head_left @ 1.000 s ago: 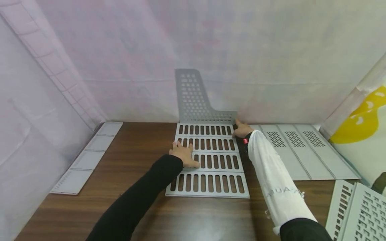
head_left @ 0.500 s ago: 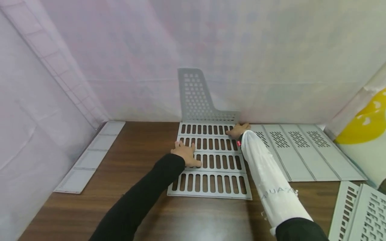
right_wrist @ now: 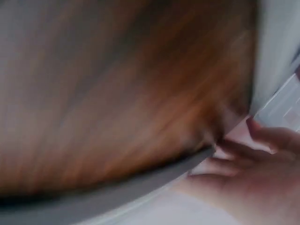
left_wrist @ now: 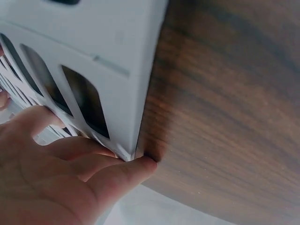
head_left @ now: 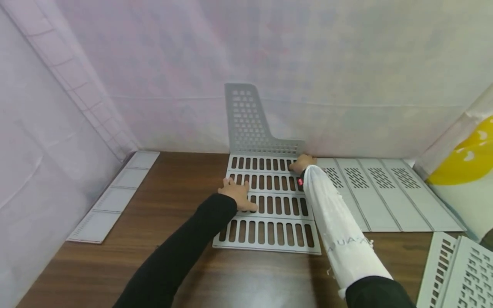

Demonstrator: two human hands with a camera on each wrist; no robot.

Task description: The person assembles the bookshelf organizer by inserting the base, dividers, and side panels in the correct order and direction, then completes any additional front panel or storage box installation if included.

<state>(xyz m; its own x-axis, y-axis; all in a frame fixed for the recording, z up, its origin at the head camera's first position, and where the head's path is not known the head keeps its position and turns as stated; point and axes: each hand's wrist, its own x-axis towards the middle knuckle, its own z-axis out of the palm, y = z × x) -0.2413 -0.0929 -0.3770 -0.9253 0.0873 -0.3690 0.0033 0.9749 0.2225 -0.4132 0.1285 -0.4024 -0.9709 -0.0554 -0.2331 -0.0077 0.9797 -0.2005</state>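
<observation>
A light grey folding panel with rows of oval slots (head_left: 265, 216) lies flat in the middle of the wood-grain table. My left hand (head_left: 236, 195) rests on its left side, fingers spread; in the left wrist view the left hand (left_wrist: 79, 173) touches the panel's edge with its fingertips. At the far right corner of that panel is my right hand (head_left: 303, 164), its thumb on the slotted surface. The right wrist view is blurred, with the right hand's fingers (right_wrist: 243, 164) extended near a panel edge. An L-shaped perforated grey panel (head_left: 252, 124) stands upright behind the slotted one.
Several joined vent-slotted panels (head_left: 379, 192) lie at the right. Loose perforated panels (head_left: 466, 273) are at the front right corner. A narrow strip of hinged panels (head_left: 115, 196) lies along the left edge. White sheeting (head_left: 173, 124) encloses the back and sides of the wooden table (head_left: 185, 179).
My right hand has shifted left onto the slotted panel's far right corner, from beside the L-shaped panel's end. The left hand stays in place. The view has shifted slightly.
</observation>
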